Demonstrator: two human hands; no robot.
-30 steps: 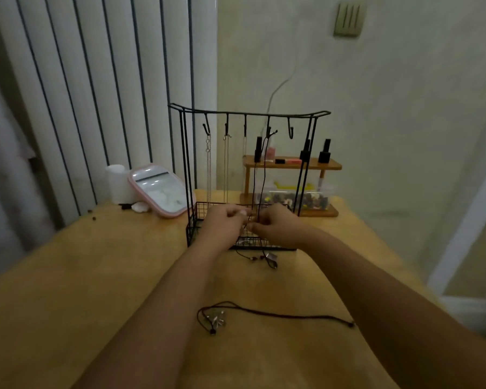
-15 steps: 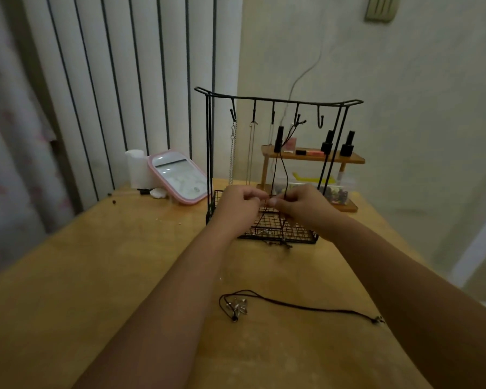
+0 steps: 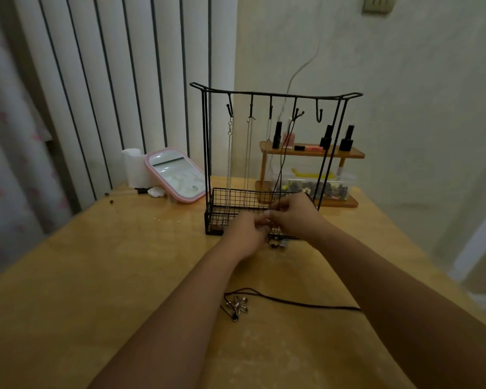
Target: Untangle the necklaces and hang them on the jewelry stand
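- Right now I am working both hands together just in front of the jewelry stand (image 3: pixel 275 94), at the front edge of its wire basket (image 3: pixel 222 217).
- My left hand (image 3: pixel 243 237) and right hand (image 3: pixel 295 217) are meeting fingertip to fingertip, fingers curled and pinching the black cord necklace (image 3: pixel 282 153), which is running up to the fourth hook; its small pendant is dangling just below my hands.
- I am judging this cord as light, limp and thin, so it will slip and snag easily; I am taking it close to the knot, not by the pendant.
- Two silver chains (image 3: pixel 230 158) are already hanging from the left hooks; they look fine and likely to kink if tugged.
- Another dark cord with a flower pendant (image 3: pixel 237 304) is lying on the desk (image 3: pixel 96 276) between my forearms, untouched.
- Both forearms are reaching forward, wrists low over the desk and converging.
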